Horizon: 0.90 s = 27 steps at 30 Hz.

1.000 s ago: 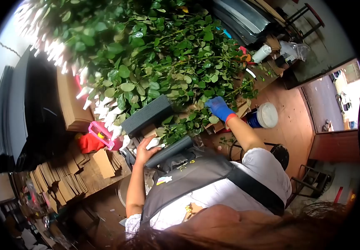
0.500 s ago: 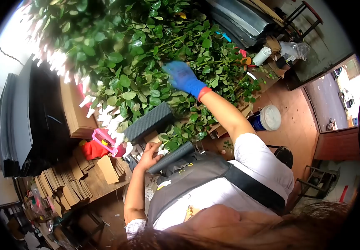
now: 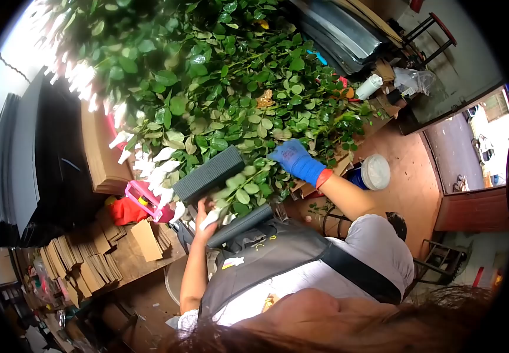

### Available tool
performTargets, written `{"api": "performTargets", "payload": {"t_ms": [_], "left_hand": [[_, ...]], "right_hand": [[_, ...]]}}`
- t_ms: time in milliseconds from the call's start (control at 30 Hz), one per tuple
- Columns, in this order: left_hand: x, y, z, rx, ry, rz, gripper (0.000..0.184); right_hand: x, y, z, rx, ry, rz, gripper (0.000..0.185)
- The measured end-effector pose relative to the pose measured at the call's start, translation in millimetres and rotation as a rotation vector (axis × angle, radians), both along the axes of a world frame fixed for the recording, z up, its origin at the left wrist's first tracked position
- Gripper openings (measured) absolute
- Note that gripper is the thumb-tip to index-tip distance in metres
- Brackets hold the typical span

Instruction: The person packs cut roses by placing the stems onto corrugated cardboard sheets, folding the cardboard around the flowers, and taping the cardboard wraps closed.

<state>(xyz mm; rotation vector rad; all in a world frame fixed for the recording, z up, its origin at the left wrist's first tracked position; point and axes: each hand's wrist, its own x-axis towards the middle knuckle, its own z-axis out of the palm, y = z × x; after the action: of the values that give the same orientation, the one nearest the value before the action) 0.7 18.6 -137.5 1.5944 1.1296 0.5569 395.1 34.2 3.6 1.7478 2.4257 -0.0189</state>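
Left hand [image 3: 203,225] bare, right hand [image 3: 297,162] gloved

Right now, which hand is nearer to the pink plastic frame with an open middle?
Left. The bare left hand is a little right of and below the pink plastic frame in the picture; the blue-gloved right hand is farther right, beyond the dark grey ridged block.

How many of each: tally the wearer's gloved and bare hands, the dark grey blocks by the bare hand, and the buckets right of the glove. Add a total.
Gloved hand: 1
Bare hand: 1
Dark grey blocks: 2
Bucket: 1
Total: 5
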Motion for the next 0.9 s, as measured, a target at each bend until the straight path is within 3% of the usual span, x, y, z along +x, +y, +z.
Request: {"api": "performTargets", "payload": {"t_ms": [67,167,200,267,333,400,467,567,600,700,733,767,900], "left_hand": [[11,-5,12,0.035,-0.108,0.144,0.078],[5,3,8,0.236,-0.028,-0.064,0.066],[9,2,25,0.192,-0.047,-0.009,0.052],[10,4,27,0.225,0.029,-0.024,0.053],[9,-1,30,0.218,0.078,-0.021,0.054],[12,-1,34,0.194,0.088,-0.004,0.056],[14,-1,36,0.134,0.100,-0.007,0.057],[10,4,28,0.278,0.154,-0.046,0.053],[14,2,43,0.262,0.147,-0.016,0.043],[13,7,27,0.363,0.201,0.014,0.031],[17,7,28,0.413,0.240,0.044,0.024],[19,8,20,0.468,0.248,0.068,0.023],[22,9,11,0.248,0.158,0.161,0.025]], "right_hand": [[8,-2,-47,-0.105,-0.177,-0.121,0.033],[17,-4,-84,-0.223,-0.224,-0.166,0.030],[20,-5,-87,-0.289,-0.207,-0.174,0.030],[4,9,-43,-0.445,-0.237,-0.244,0.029],[-10,30,17,-0.176,0.141,-0.292,0.033],[-19,56,31,0.297,0.376,-0.214,0.030],[-27,95,18,0.659,0.381,-0.061,0.025],[-20,138,-22,0.330,0.198,-0.103,0.023],[-23,146,-4,0.182,0.162,-0.193,0.027],[-4,139,27,0.525,0.465,-0.104,0.035],[-5,124,53,0.767,0.526,0.013,0.047],[-3,111,85,0.821,0.480,0.105,0.054],[-9,47,133,0.539,0.555,0.333,0.056]]}}
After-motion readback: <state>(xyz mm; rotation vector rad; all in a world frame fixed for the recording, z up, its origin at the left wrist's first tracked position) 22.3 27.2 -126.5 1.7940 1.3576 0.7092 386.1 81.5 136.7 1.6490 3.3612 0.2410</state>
